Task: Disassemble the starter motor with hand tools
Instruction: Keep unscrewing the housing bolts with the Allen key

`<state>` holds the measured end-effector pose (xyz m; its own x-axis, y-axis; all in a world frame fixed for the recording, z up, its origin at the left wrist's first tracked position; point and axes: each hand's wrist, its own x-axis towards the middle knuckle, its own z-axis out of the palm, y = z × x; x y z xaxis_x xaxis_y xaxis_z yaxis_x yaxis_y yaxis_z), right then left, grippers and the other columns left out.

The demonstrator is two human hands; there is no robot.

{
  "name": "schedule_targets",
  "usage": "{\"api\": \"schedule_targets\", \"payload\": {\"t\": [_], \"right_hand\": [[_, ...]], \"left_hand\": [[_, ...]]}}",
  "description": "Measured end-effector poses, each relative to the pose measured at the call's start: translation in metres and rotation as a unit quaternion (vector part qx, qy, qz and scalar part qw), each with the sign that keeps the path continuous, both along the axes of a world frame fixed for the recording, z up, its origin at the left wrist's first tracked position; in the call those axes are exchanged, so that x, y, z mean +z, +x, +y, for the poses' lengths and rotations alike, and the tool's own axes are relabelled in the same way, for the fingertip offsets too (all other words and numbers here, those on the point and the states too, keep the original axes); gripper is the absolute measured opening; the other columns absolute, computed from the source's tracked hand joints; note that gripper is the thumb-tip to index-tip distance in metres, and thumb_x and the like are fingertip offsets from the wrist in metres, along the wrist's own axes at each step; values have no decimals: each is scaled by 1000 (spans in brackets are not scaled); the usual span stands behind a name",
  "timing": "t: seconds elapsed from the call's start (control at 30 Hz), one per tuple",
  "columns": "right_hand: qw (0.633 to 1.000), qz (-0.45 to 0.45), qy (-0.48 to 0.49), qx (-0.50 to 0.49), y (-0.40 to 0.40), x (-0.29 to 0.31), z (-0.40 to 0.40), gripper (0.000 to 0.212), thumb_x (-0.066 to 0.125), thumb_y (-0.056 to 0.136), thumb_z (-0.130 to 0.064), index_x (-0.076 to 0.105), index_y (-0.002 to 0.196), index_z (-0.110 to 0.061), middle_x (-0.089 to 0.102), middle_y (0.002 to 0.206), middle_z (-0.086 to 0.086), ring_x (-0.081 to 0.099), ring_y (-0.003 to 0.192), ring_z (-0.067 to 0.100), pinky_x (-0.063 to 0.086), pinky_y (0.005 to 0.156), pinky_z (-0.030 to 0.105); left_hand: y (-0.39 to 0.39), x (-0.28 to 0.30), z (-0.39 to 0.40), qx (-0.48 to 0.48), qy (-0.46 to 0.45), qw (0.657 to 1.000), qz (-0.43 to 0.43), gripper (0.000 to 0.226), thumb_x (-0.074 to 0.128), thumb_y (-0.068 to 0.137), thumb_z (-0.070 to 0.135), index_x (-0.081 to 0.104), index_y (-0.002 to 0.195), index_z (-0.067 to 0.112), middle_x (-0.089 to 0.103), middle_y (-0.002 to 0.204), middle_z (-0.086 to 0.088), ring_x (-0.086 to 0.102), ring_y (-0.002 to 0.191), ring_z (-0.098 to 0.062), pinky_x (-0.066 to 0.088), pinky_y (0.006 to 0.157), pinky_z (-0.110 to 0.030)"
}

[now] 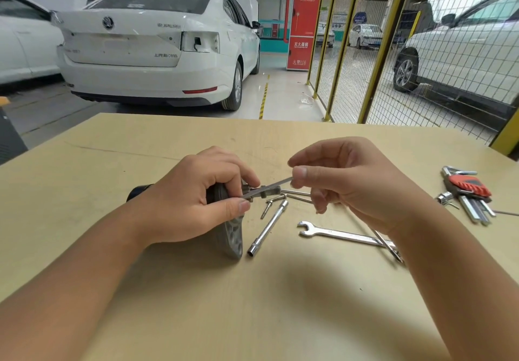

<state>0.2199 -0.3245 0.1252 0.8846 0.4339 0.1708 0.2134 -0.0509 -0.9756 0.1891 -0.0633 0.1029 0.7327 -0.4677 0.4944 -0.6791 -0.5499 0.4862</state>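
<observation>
From the head camera, the starter motor [227,231] lies on the tan bench [84,181], just left of centre. The left hand [191,200] curls around its top end, thumb and fingers closed on the metal. The right hand [351,183] pinches a thin metal rod [276,184] between thumb and forefinger, its far end at the motor. A socket wrench [268,227], an open-end spanner [337,232] and a hex key set [469,195] lie to the right.

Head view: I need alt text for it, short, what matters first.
The left hand grips the dark grey starter motor on the pale wooden table while the right hand pinches a thin steel rod at its end. A chrome tube socket wrench, silver open-ended spanner and red-holdered hex key set lie beside them.
</observation>
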Motion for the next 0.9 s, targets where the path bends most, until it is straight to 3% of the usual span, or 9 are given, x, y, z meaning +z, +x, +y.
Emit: {"api": "schedule_targets", "payload": {"t": [0.1,0.23,0.33,0.5,0.57,0.7,0.9], "right_hand": [[999,-28,27,20,0,0,1,28,88,67,-5,78,94,-6,69,78,20,56,51,26,49,48,30],[995,-75,55,28,-2,-3,5,14,77,69,2,76,80,-6,69,76,20,58,51,25,50,51,29],[993,-66,84,46,-4,-3,7,10,75,69,6,73,78,3,66,71,23,60,52,25,51,54,28],[991,-45,105,65,-5,-2,5,27,74,78,-1,63,88,21,56,65,34,56,53,26,51,56,30],[994,-45,82,65,-4,-1,4,20,75,76,-1,69,88,13,58,78,40,59,55,25,52,57,31],[995,-41,-15,88,-1,-1,-3,27,80,69,0,80,92,-12,73,97,18,65,62,26,55,64,38],[996,-44,-72,31,3,0,-5,27,88,64,-12,79,89,-11,69,74,16,61,56,24,50,53,30]], "left_hand": [[1,-1,1,2,1,1000,-2,18,78,83,21,63,73,24,72,110,16,62,116,-20,49,94,-39],[4,-2,2,2,4,1000,-1,9,78,85,27,71,81,22,73,110,16,62,117,-20,48,96,-38],[4,-2,2,-1,9,1000,2,14,73,90,34,78,89,21,73,110,15,62,117,-19,48,97,-37],[3,-1,0,-3,-2,1000,8,9,73,88,22,74,80,25,74,109,13,63,115,-21,48,95,-39],[2,0,0,-2,-9,1000,7,10,74,86,21,72,77,23,74,109,13,63,114,-21,49,95,-40],[0,1,-1,-2,-15,1000,8,11,77,83,19,71,75,23,74,108,13,64,114,-20,48,95,-38],[0,1,0,-5,-19,1000,9,15,77,82,17,67,74,25,74,108,13,64,114,-20,48,94,-35]]}}
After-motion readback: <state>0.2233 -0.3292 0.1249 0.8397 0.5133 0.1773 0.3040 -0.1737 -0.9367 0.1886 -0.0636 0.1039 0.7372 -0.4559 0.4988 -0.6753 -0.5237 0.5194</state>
